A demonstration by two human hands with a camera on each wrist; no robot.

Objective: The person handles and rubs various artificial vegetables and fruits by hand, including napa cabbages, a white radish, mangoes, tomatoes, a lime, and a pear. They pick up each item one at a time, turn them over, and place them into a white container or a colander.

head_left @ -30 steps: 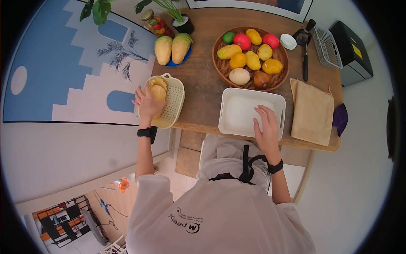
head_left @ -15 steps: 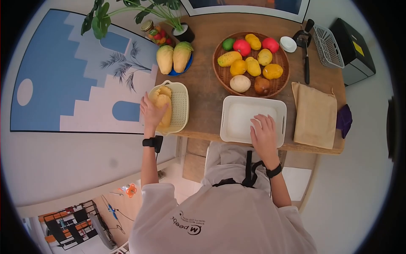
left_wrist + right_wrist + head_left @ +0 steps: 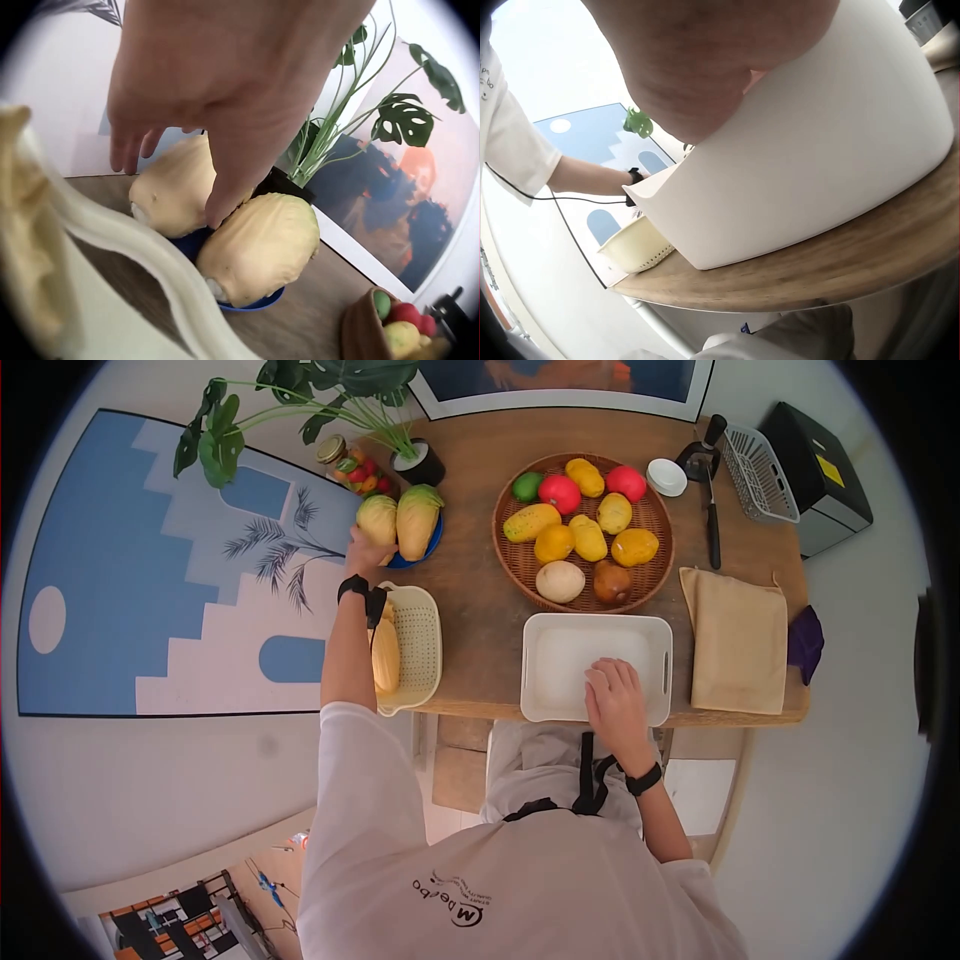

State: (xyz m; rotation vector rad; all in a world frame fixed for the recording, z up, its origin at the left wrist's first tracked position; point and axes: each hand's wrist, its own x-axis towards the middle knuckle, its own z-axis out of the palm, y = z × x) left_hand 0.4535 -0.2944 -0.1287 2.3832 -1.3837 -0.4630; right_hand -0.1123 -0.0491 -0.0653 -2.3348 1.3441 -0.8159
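Observation:
Two pale cabbage-like vegetables lie on a blue plate (image 3: 262, 303) at the back left. Over the left vegetable (image 3: 174, 191), my left hand (image 3: 217, 90) reaches with fingers extended on its far side and the thumb between the two; the right vegetable (image 3: 262, 244) is beside the thumb. Whether the fingers touch it is unclear. A cream perforated basket (image 3: 425, 650) below that wrist holds yellow produce (image 3: 385, 657). My right hand (image 3: 618, 710) hangs over the near right part of a white tray (image 3: 560, 660), fingers loosely bent and holding nothing visible.
A wicker basket (image 3: 505, 570) of several fruits stands behind the tray. To its right are a white cup (image 3: 667, 477), a knife (image 3: 713, 530), a grey basket (image 3: 760, 475) and a folded cloth (image 3: 738, 645). A potted plant (image 3: 418, 464) and jar (image 3: 352, 465) stand at the back left.
My left hand has left the produce in the cream basket and moved away from my body to the left vegetable on the blue plate. The right hand stays over the tray.

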